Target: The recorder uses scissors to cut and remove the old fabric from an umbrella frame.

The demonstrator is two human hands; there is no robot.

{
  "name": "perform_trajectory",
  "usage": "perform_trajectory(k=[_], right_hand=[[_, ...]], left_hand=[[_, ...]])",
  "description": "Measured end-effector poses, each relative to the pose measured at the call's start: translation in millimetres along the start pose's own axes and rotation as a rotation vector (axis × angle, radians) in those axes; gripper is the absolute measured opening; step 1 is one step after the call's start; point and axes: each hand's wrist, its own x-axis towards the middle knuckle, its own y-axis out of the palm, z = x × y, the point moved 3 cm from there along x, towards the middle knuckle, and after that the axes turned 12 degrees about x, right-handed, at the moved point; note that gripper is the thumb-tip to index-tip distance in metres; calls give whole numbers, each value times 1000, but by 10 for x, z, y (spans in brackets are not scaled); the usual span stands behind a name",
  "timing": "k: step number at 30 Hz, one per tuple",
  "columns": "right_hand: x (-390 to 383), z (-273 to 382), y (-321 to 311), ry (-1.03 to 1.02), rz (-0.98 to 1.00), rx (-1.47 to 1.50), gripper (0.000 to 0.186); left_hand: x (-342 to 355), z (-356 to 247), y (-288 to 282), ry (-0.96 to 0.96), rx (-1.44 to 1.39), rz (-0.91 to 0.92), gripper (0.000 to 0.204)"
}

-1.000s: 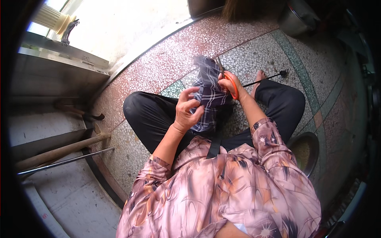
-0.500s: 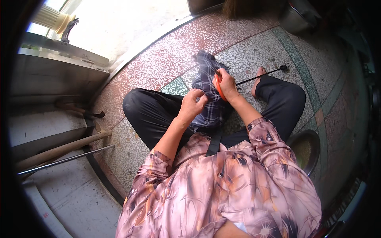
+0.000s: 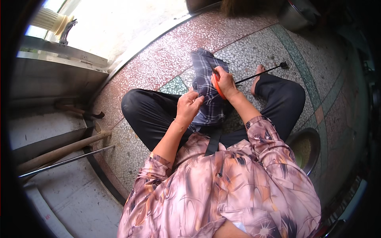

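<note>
A dark blue-and-white plaid cloth (image 3: pixel 203 66) lies between my bent legs. My left hand (image 3: pixel 188 105) pinches it near its left edge, fingers closed. Just right of that, my right hand (image 3: pixel 225 83) is closed on scissors with orange handles (image 3: pixel 219 90), their dark blades over the cloth and partly hidden. Beyond the right hand, a thin black rod (image 3: pixel 262 75) with a black knob at its end reaches past my bare foot (image 3: pixel 258 73).
Stone-chip floor (image 3: pixel 151 63) surrounds me. At left are a metal step (image 3: pixel 51 127), a wooden pole (image 3: pixel 67 146), a metal tube (image 3: pixel 71 160) and a steel ledge (image 3: pixel 59 73). A metal bucket (image 3: pixel 295 16) stands back right; a round basin (image 3: pixel 315 146) sits by my right hip.
My left hand's fingers have gone from spread to pinched on the cloth. My right hand with the scissors has shifted slightly left and up. The cloth's far end has shifted and spread.
</note>
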Motion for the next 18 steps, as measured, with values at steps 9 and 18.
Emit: perform_trajectory(k=[9,18], right_hand=[[423,-217,-784,434,-284,1162,16],[218,448,-678,347,-256,1174,10]], left_hand=[[-249,251,145,-383,480,303,18],[317,-634,553,526,442,-26,42]])
